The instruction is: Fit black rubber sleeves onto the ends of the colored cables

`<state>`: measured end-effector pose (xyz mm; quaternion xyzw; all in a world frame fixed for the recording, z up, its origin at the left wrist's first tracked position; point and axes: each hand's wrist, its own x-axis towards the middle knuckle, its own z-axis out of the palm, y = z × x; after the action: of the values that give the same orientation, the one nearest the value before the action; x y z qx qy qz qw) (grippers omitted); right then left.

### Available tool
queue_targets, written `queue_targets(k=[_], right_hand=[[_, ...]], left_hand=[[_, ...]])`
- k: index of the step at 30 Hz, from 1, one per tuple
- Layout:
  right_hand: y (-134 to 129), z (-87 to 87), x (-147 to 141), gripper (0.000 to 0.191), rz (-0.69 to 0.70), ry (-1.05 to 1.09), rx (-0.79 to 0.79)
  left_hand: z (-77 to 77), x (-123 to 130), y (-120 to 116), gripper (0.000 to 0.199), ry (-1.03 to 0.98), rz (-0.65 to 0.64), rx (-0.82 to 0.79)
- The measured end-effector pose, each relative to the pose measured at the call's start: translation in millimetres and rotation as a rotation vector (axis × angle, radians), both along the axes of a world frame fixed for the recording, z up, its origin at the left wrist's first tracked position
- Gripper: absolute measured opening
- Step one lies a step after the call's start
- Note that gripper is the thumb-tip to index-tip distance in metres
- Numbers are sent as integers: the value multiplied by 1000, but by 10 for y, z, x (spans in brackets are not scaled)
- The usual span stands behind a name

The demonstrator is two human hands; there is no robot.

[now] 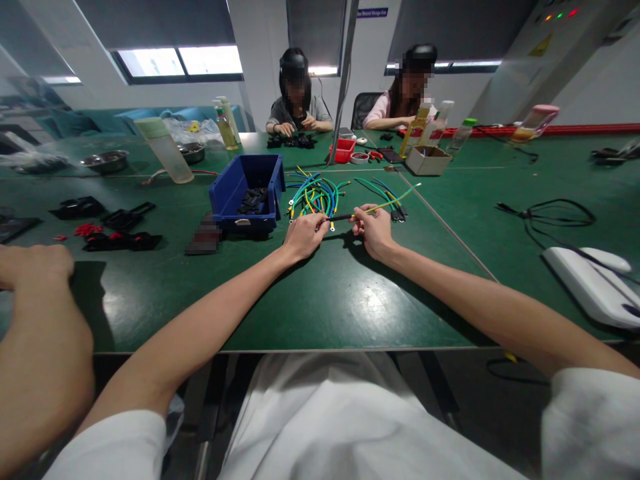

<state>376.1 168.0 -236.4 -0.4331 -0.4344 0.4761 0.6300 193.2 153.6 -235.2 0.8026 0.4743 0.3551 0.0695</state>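
Note:
My left hand pinches the left end of a short black sleeve above the green table. At the sleeve's other end, my right hand has its fingers closed on a yellow-green wire, whose free end sticks out up and to the right. Just beyond my left hand lies a pile of blue, green and yellow wires with metal lugs. A smaller bunch of wires with black ends lies behind my right hand. Left of the pile stands a blue bin holding small black pieces.
A metal pole rises behind the wires. Black parts and a bottle are to the left, with another person's arm nearby. A white device and black cable lie right. Two people sit opposite.

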Motion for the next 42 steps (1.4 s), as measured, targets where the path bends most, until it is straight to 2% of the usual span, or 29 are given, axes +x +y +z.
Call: queue_targets(k=[7, 12, 15, 20, 27, 34, 42], right_hand=[[-18, -14, 3, 40, 48, -16, 61], [-50, -6, -15, 43, 123, -147, 162], [-67, -6, -22, 41, 165, -224, 191], [-80, -7, -21, 37, 191, -231, 200], [-102, 4, -17, 37, 117, -237, 214], [-142, 20, -23, 34, 143, -302, 269], [-164, 31, -52, 38, 146, -264, 237]], left_hand=[[75, 23, -25, 35, -182, -26, -132], [99, 62, -61, 37, -325, -23, -252], [90, 90, -92, 38, -357, -88, -331], [65, 111, -104, 36, -385, -219, -444], [67, 84, -47, 34, -210, -218, -354], [82, 93, -60, 29, -238, -209, -409], [53, 87, -27, 29, -239, -208, -431]])
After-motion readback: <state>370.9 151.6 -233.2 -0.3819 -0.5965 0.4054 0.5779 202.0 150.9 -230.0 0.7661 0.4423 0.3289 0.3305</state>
